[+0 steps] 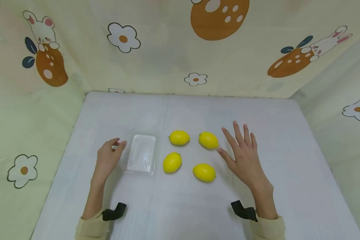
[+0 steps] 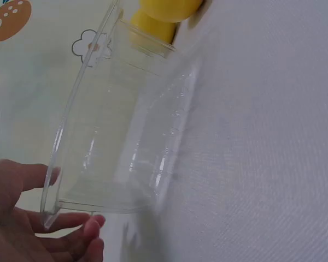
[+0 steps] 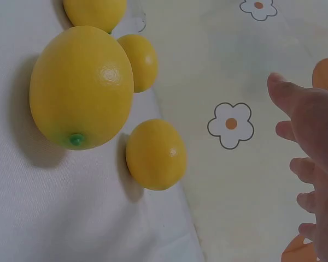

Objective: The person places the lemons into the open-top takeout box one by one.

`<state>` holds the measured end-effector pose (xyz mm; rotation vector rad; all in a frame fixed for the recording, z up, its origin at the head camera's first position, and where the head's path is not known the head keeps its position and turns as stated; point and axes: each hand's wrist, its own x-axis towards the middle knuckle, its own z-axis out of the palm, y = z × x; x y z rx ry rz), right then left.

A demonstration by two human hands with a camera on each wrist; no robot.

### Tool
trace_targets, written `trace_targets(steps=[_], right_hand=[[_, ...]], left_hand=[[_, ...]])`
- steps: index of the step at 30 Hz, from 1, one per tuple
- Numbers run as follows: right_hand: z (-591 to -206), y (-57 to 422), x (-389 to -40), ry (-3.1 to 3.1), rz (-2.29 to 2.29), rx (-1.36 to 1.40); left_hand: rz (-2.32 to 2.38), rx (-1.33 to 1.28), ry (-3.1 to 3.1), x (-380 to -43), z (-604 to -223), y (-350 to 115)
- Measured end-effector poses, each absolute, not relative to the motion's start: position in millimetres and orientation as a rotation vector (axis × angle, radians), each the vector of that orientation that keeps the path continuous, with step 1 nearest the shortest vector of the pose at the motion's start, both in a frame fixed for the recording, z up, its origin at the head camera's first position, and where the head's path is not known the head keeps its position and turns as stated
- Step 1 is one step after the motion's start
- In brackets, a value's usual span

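Note:
My left hand (image 1: 109, 155) is at the left edge of a clear plastic box (image 1: 142, 153), pinching its rim. In the left wrist view, the thumb meets the rim and the curled fingers lie outside the wall of the see-through box (image 2: 115, 125). Nothing shows inside it. To its right lie several yellow lemons: a back left lemon (image 1: 179, 137), a back right lemon (image 1: 208, 140), a front left lemon (image 1: 172, 162) and a front right lemon (image 1: 204, 172). My right hand (image 1: 243, 156) is spread and holds nothing, its thumb close to the back right lemon.
A white cloth covers the table (image 1: 174, 210). Behind it and at both sides hangs a pale curtain (image 1: 162, 60) printed with flowers and rabbits. A black wrist mount (image 1: 115, 211) sits at the left cuff and another black mount (image 1: 243, 210) at the right.

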<state>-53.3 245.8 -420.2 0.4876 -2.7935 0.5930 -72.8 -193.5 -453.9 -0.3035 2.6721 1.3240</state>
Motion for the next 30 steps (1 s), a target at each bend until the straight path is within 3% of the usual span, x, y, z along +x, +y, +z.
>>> trace_targets(steps=[7, 17, 30], right_hand=[[-421.0, 246.7, -51.7, -2.801, 0.612, 0.478], [-428.1, 248.6, -49.6, -2.749, 0.704, 0.450], [-484.5, 254.7, -28.7, -2.640, 1.049, 0.381]], left_hand=[[1.478, -0.465, 2.625, -76.9, -462.0, -191.0], [1.668, -0.499, 2.551, -79.2, -465.3, -189.8], [1.673, -0.509, 2.543, -78.9, -466.3, -188.6]])
